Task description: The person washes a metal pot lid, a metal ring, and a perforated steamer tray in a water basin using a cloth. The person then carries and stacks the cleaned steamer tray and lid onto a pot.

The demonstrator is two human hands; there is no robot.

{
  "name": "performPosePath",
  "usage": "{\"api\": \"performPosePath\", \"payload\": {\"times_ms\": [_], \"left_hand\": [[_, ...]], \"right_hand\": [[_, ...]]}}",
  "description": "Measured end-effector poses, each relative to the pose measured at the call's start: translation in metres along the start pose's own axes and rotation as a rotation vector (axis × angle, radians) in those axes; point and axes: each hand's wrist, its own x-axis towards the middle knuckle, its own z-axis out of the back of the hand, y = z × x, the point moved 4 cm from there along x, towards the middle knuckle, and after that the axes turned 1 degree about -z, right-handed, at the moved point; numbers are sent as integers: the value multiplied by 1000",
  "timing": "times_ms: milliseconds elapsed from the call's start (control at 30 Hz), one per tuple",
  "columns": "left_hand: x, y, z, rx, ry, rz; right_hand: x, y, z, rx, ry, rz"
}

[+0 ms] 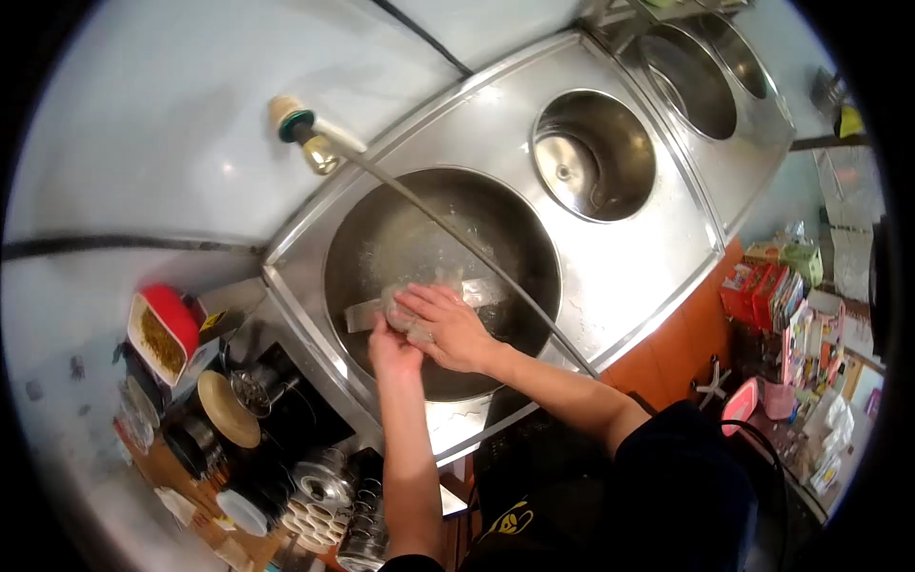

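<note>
Both my hands work over a large round steel basin [545, 238] with cloudy water in it. A pale, greyish soft lump [393, 297] lies between them, its kind hard to make out. My left hand [396, 349] cups it from the near left side, thumb up along its edge. On top of it rests my right hand [448, 326], fingers held together and pressed against it. A flat metal strip [484, 291] spans the basin beneath my hands, partly hidden by them. Above everything, a thin metal rod [424, 210] crosses the basin diagonally.
A smaller round steel well [593, 157] is set in the same steel counter [610, 272]. Near the wall, the rod meets a brass fitting [319, 154]. At left stand a red container [170, 329] with yellowish contents, a round wooden lid [229, 408] and pots. Boxes [753, 296] crowd the right.
</note>
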Motion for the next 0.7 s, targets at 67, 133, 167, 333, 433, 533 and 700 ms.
{"api": "performPosePath", "payload": {"times_ms": [67, 133, 167, 333, 433, 533, 700], "left_hand": [[-7, -14, 9, -87, -122, -19], [-9, -25, 12, -211, -173, -42], [-8, -31, 20, -245, -178, -58], [-3, -39, 28, -344, -203, -107], [11, -41, 26, -451, -135, -86], [11, -15, 29, -495, -93, -94], [-20, 33, 16, -459, -65, -87]], "right_hand": [[-17, -14, 12, -22, -40, -105], [-33, -45, 21, -22, -80, -186], [-46, -82, 9, 239, -213, -149], [-96, -211, -75, 1043, -621, -1114], [-86, -209, -97, 1312, -673, -1459], [-64, -152, -83, 1728, -648, -1205], [-11, -97, -49, 1845, -427, -941]]}}
